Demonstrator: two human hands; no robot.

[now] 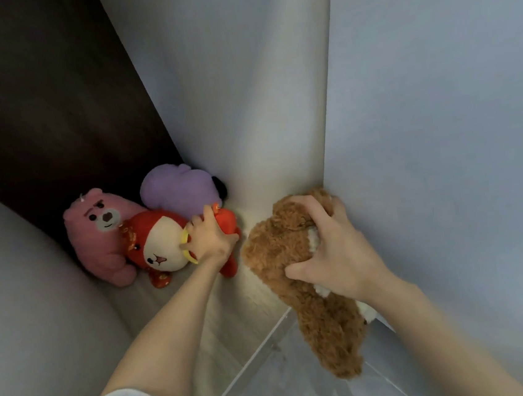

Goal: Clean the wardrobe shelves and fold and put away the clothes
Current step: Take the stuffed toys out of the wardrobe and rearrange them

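I look into a pale wardrobe shelf (pixel 202 320). My left hand (pixel 208 237) grips a red and cream plush toy (pixel 158 244) lying on the shelf floor. Behind it a pink plush bear (pixel 99 237) leans against the dark back panel, and a purple plush (pixel 178 187) sits in the back corner. My right hand (pixel 333 248) grips a brown furry teddy (pixel 297 278) at the front right of the shelf; its lower part hangs over the shelf's front edge.
A dark brown back panel (pixel 40 101) closes the compartment. A pale vertical divider (pixel 275 99) rises between the hands, with a pale wall (pixel 438 114) to the right. The shelf's front edge (pixel 257 350) runs diagonally below the teddy.
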